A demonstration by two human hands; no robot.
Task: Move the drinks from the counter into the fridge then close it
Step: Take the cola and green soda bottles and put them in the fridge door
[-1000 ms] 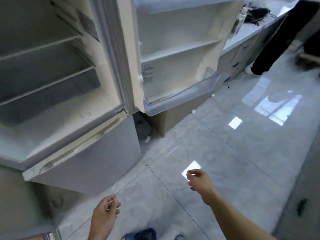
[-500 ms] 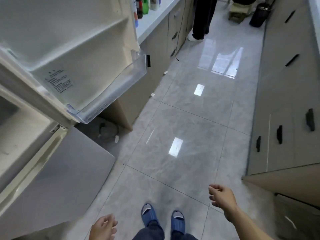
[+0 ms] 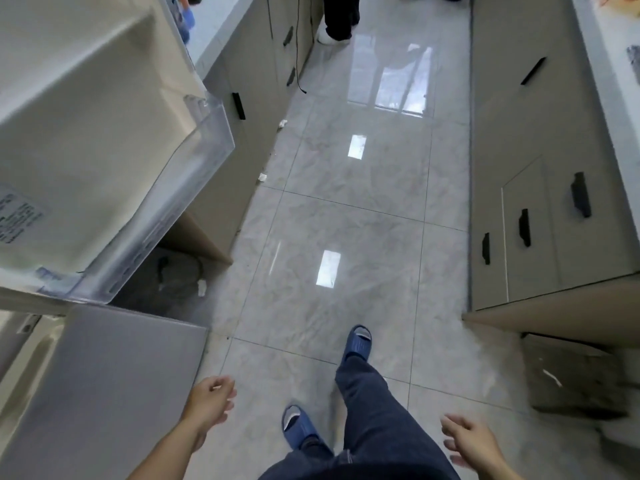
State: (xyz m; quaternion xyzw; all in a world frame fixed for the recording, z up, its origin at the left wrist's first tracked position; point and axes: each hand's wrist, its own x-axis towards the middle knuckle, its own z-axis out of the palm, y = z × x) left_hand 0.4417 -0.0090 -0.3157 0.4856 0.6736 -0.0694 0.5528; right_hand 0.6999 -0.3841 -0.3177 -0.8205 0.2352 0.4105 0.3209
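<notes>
Head camera, looking steeply down a narrow kitchen aisle: the person's left hand (image 3: pixel 212 398) hangs at about 7 o'clock, fingers loosely curled and holding nothing. The right hand (image 3: pixel 471 442) is at about 5 o'clock, fingers spread open, also empty. Between them, dark trouser legs and two blue slippers (image 3: pixel 357 342) stand on the glossy grey tile floor (image 3: pixel 346 209), the right foot ahead of the left.

At 9 to 10 o'clock the fridge door (image 3: pixel 79 140) stands open, its pale inner lining facing the camera and a clear plastic door bin (image 3: pixel 194 188) along its lower edge; nothing shows in the bin. Below it, at 8 o'clock, is the grey front of the lower fridge compartment (image 3: pixel 104 386).

The drinks (image 3: pixel 181 19) are only partly in view at 11 o'clock, as blurred blue and reddish shapes on the pale counter (image 3: pixel 221 26) just behind the door's top edge; I cannot tell how many there are. Beige cabinets with black handles (image 3: pixel 523 226) line both sides of the aisle. At 12 o'clock another person's dark trouser legs and a white shoe (image 3: pixel 327 36) stand beside the counter.
</notes>
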